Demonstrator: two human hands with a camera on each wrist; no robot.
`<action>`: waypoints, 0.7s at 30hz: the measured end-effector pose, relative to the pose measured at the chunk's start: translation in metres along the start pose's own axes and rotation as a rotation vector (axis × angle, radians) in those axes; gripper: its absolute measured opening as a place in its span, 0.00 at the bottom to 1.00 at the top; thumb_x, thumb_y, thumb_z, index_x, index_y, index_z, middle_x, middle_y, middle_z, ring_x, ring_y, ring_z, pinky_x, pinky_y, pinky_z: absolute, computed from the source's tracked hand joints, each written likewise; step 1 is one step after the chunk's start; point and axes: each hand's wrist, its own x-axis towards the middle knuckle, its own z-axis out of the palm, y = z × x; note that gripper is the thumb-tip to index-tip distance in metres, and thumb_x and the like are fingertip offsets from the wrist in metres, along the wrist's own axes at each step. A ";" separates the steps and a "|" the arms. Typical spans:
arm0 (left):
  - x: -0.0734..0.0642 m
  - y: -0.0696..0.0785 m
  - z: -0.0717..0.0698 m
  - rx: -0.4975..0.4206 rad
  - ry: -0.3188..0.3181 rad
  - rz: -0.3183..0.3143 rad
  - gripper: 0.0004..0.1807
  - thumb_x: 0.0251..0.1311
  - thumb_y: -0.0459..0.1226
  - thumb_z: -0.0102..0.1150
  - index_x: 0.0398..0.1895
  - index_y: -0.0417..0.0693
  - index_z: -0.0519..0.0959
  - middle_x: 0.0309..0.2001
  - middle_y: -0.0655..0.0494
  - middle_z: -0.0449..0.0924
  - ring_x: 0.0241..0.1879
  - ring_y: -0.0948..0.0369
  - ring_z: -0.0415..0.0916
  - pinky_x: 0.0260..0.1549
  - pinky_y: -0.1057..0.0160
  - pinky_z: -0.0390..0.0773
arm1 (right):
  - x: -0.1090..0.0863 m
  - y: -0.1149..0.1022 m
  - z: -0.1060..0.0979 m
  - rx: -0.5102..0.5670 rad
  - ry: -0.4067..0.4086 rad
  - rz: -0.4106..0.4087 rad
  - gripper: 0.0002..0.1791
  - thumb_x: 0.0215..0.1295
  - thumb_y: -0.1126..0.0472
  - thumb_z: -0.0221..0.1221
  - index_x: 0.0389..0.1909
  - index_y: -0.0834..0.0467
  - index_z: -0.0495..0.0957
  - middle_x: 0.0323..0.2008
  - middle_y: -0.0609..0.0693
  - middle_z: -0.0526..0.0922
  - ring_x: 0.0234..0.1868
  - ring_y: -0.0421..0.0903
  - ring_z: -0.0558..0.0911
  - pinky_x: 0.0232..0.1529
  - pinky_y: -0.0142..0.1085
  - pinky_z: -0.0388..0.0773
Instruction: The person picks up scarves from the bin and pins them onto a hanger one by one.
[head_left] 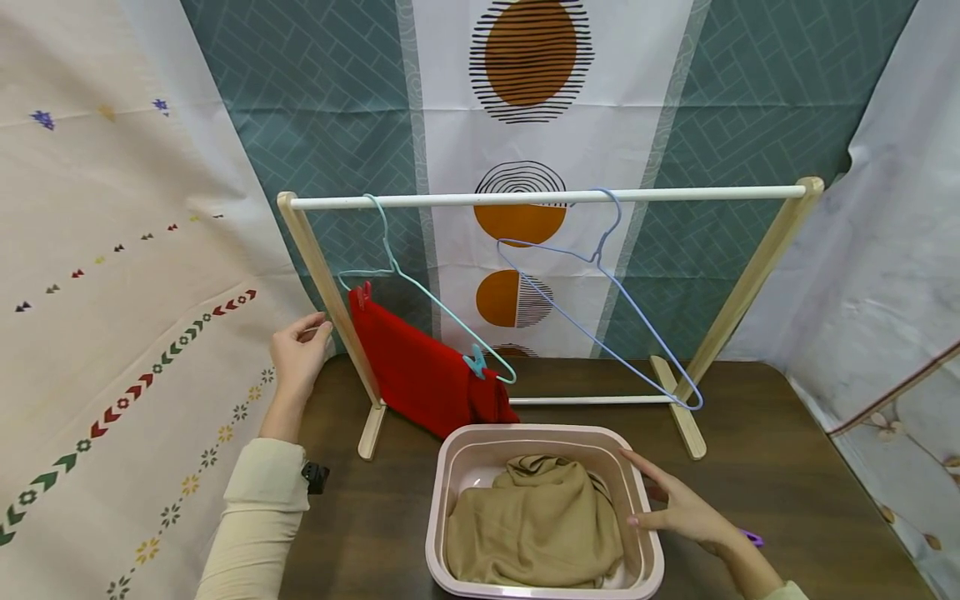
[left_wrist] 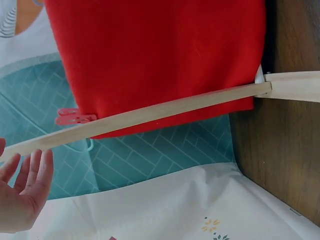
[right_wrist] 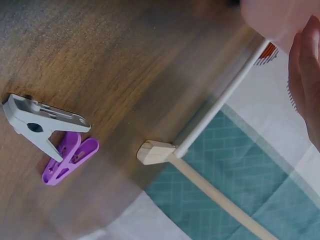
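My left hand (head_left: 300, 354) is raised beside the left wooden post (head_left: 330, 292) of a clothes rack, its fingers loosely bent and holding nothing. In the left wrist view the fingers (left_wrist: 37, 172) appear just below the post. On the rack, a red cloth (head_left: 420, 358) hangs from a mint-green hanger (head_left: 442, 307), held by a red clothespin (head_left: 363, 293) and a blue clothespin (head_left: 476, 360). My right hand (head_left: 686, 508) rests with fingertips and thumb on the right rim of a pink basin (head_left: 540, 432). A crumpled olive-brown cloth (head_left: 536, 525) lies in the basin.
A bare blue hanger (head_left: 645, 321) hangs from the white rail (head_left: 697, 193) at right. On the brown table (head_left: 780, 467), a grey clothespin (right_wrist: 47, 122) lies against a purple clothespin (right_wrist: 70, 157), right of the basin. Patterned cloths surround the table.
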 end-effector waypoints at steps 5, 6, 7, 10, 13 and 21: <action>-0.021 0.006 -0.005 -0.117 -0.030 0.046 0.11 0.58 0.29 0.55 0.41 0.28 0.78 0.28 0.64 0.76 0.26 0.74 0.75 0.24 0.77 0.75 | 0.000 -0.001 0.001 0.001 0.014 -0.012 0.46 0.52 0.71 0.61 0.68 0.67 0.44 0.65 0.75 0.40 0.55 0.77 0.59 0.41 0.37 0.75; -0.026 0.009 -0.005 -0.140 -0.050 0.065 0.11 0.57 0.28 0.55 0.40 0.27 0.78 0.27 0.65 0.76 0.25 0.74 0.75 0.24 0.76 0.75 | 0.000 -0.002 0.002 0.001 0.013 -0.018 0.46 0.52 0.71 0.61 0.68 0.67 0.44 0.65 0.75 0.40 0.54 0.77 0.60 0.40 0.37 0.75; -0.031 0.013 -0.005 -0.157 -0.073 0.083 0.10 0.57 0.26 0.54 0.40 0.25 0.77 0.27 0.66 0.76 0.26 0.74 0.76 0.25 0.75 0.76 | 0.000 -0.002 0.002 -0.001 0.013 -0.023 0.45 0.52 0.72 0.61 0.67 0.68 0.44 0.64 0.76 0.41 0.54 0.76 0.61 0.40 0.37 0.75; -0.048 0.026 -0.004 -0.180 -0.137 0.130 0.09 0.55 0.24 0.54 0.39 0.23 0.77 0.28 0.62 0.78 0.25 0.73 0.76 0.25 0.73 0.76 | 0.000 -0.003 0.002 -0.017 0.013 -0.040 0.45 0.52 0.72 0.61 0.67 0.69 0.44 0.63 0.77 0.42 0.52 0.75 0.63 0.40 0.38 0.76; -0.061 0.037 0.000 -0.190 -0.178 0.176 0.09 0.54 0.21 0.54 0.38 0.21 0.76 0.30 0.53 0.79 0.25 0.73 0.76 0.25 0.72 0.77 | -0.001 -0.004 0.003 -0.014 0.027 -0.022 0.44 0.53 0.72 0.61 0.67 0.67 0.45 0.63 0.77 0.44 0.52 0.73 0.64 0.39 0.38 0.76; -0.087 0.039 0.009 -0.234 -0.349 0.303 0.08 0.51 0.18 0.55 0.36 0.23 0.77 0.30 0.50 0.81 0.27 0.70 0.77 0.26 0.72 0.77 | -0.002 -0.002 0.004 0.016 0.038 0.045 0.44 0.54 0.71 0.60 0.68 0.65 0.45 0.64 0.76 0.44 0.53 0.75 0.62 0.39 0.39 0.76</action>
